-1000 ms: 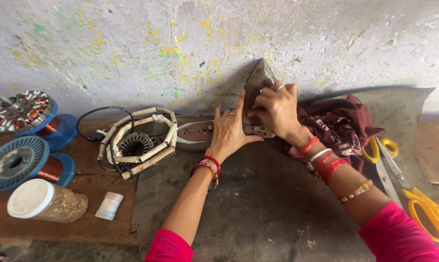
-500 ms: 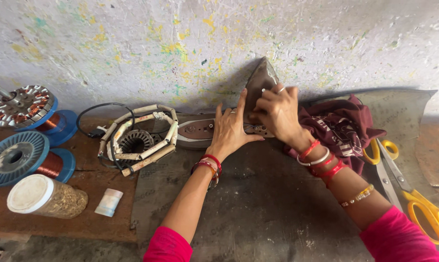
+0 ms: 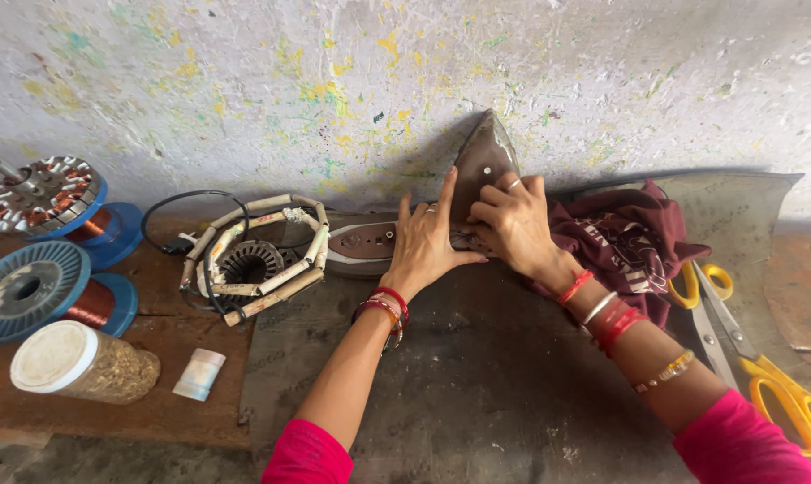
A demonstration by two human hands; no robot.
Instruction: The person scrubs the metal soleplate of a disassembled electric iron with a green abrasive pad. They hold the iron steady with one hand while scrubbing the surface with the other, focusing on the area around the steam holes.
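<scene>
Iron (image 3: 483,166) stands against wall, both hands (image 3: 473,229) pressing it.

Both forearms reach up from the bottom edge, in pink sleeves pushed back above the elbow. The left hand (image 3: 426,242) lies at about 12 o'clock of frame centre, palm down, fingers spread and pointing toward 12, thumb stretched out toward 3. The right hand (image 3: 513,222) sits just beside it at 1 o'clock, fingers curled and knuckles raised, its wrist angling back toward 4. Red bangles ring both wrists.
</scene>
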